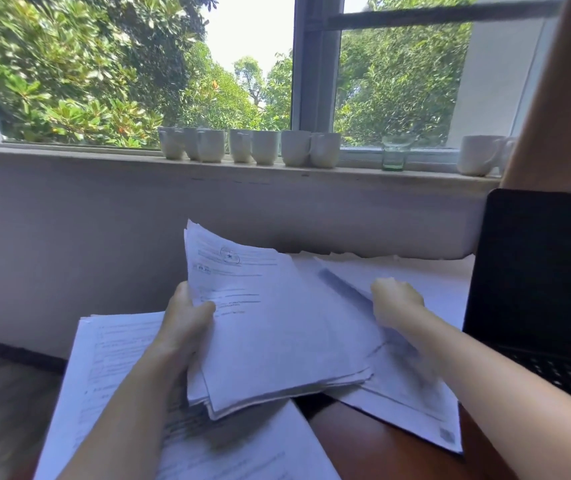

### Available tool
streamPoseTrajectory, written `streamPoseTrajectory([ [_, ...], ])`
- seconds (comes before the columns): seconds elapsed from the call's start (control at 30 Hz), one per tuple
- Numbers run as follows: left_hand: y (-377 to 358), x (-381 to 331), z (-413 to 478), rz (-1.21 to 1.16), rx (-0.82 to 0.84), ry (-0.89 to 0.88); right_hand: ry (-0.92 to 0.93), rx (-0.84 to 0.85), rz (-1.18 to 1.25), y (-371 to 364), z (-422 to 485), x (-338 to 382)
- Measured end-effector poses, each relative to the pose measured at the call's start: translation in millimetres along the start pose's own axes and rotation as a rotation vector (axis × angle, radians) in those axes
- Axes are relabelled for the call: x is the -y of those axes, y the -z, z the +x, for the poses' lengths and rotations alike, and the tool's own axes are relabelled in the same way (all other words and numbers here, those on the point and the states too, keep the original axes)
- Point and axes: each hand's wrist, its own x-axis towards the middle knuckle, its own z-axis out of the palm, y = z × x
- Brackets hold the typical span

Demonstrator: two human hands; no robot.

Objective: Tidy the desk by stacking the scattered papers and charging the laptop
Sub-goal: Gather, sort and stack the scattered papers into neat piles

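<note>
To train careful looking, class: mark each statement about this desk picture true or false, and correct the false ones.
1. The left hand holds a bundle of papers. True.
2. The laptop is closed. False: it stands open, its screen dark.
3. A row of white mugs stands on the windowsill. True.
4. The glass lies on its side. False: it stands upright on the windowsill.

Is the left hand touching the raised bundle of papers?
Touching. Head view: the left hand grips the bundle of papers, thumb across its left edge.
</note>
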Motion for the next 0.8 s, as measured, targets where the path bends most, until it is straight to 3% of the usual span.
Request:
streamPoseTrajectory([
  [0.2, -3.2, -0.7, -0.4, -0.014, 0.072, 0.017, -0.021, -0.123, 0.356, 20.8, 12.8, -26.2],
  [0.4, -1.8, -1.7, -2.7, 0.041, 0.096, 0.018, 0.105, 0.074, 0.501, 2.2, -4.4, -5.2],
  [0.57, 0.7, 1.2, 3.0, -0.042, -0.020, 0.076, 0.095, 0.114, 0.670, -1.6, -7.8, -3.5],
  [0.8, 5.0, 6.2, 12.4, -0.127, -0.305, 0.074, 0.219, -0.352, 0.438, 31.6, -6.5, 0.2],
])
